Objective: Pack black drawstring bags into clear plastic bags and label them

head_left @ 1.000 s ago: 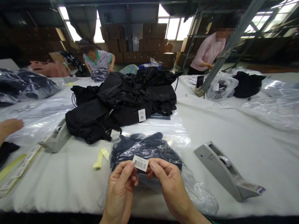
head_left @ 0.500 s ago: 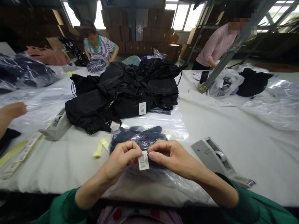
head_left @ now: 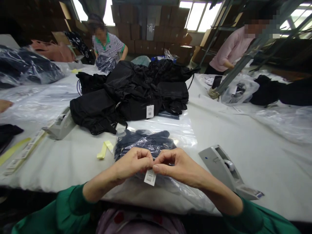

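A small white tag (head_left: 149, 177) with black bars on it hangs right under the fingertips of the left hand (head_left: 135, 161) and the right hand (head_left: 179, 164). Both hands pinch at its top end, where their tips meet, and the fingers hide just how each one grips it. The part that shows points down toward the person, with its low end leaning a bit to the left hand's side. Neither hand looks nearer to it.

Under the hands and just past them is a clear plastic bag (head_left: 167, 190) with dark blue cloth (head_left: 140, 140) in it. The bag's loose end spreads back to the near edge of the worktop (head_left: 273, 169). Beside the bag, past the left hand, is a yellow strip (head_left: 104, 149). To the right of the right hand there is room on the white cover, then a gray tape holder (head_left: 215, 159). Ahead of both hands, a big black pile (head_left: 136, 87) blocks the way.
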{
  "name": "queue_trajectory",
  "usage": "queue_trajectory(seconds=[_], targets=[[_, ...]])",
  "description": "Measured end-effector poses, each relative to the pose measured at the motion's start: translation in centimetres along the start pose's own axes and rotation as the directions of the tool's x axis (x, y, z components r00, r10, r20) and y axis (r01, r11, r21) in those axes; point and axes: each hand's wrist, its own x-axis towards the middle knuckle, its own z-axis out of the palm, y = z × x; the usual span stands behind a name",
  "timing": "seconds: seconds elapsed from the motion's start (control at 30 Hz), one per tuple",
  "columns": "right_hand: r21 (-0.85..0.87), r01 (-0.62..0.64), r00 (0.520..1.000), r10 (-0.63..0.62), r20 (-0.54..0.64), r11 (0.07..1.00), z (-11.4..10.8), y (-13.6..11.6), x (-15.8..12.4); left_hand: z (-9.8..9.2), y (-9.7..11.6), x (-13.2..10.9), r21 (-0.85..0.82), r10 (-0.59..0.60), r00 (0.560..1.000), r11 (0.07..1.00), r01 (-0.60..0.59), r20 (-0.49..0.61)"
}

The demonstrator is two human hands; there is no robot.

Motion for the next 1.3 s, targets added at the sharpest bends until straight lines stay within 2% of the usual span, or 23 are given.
queue_trajectory(seconds=[0.13,0.33,0.5,0.6,0.7,0.8,0.9,0.97,1.03,1.13,1.3], targets=[[0.107,-0.051,0.998,0.055,-0.032,0.993,0.7,1.0,-0.1,-0.1,0.2,0.3,0.000,-0.018,0.998,1.000,0.018,0.057],[0.213,-0.095,0.987,0.120,-0.109,0.973,1.6,2.4,-0.2,0.3,0.0,0.7,-0.062,-0.065,0.997,0.996,0.069,0.050],[0.313,-0.085,0.978,0.140,-0.158,0.946,2.4,3.3,-0.2,-0.2,-0.6,1.3,-0.108,-0.142,0.987,0.983,0.150,0.078],[0.343,-0.069,0.972,0.141,-0.188,0.937,2.6,3.4,-0.1,-0.3,-0.9,1.3,-0.150,-0.122,0.989,0.980,0.134,0.081],[0.489,0.006,0.935,0.169,-0.312,0.872,2.8,3.4,-0.3,0.3,-1.3,0.7,-0.292,-0.015,0.999,0.957,0.005,-0.032],[0.612,0.114,0.872,0.216,-0.439,0.783,3.5,4.0,-1.0,1.4,-2.2,0.0,-0.438,0.052,0.972,0.886,-0.150,-0.229],[0.602,0.141,0.876,0.184,-0.446,0.786,5.0,4.8,-1.8,2.9,-3.5,-0.5,-0.503,0.066,0.935,0.829,-0.246,-0.347],[0.565,0.162,0.874,0.148,-0.463,0.809,5.9,4.9,-2.1,3.7,-4.1,-0.8,-0.524,0.071,0.925,0.807,-0.274,-0.373],[0.532,0.199,0.850,0.126,-0.511,0.823,6.3,4.8,-2.2,4.1,-4.4,-1.0,-0.534,0.077,0.921,0.795,-0.288,-0.382],[0.508,0.217,0.821,0.127,-0.557,0.833,6.1,4.6,-2.2,4.3,-4.5,-1.2,-0.546,0.058,0.916,0.788,-0.286,-0.396],[0.481,0.210,0.818,0.117,-0.563,0.851,5.6,4.3,-1.9,4.6,-5.3,-1.2,-0.561,0.019,0.902,0.778,-0.284,-0.431]])
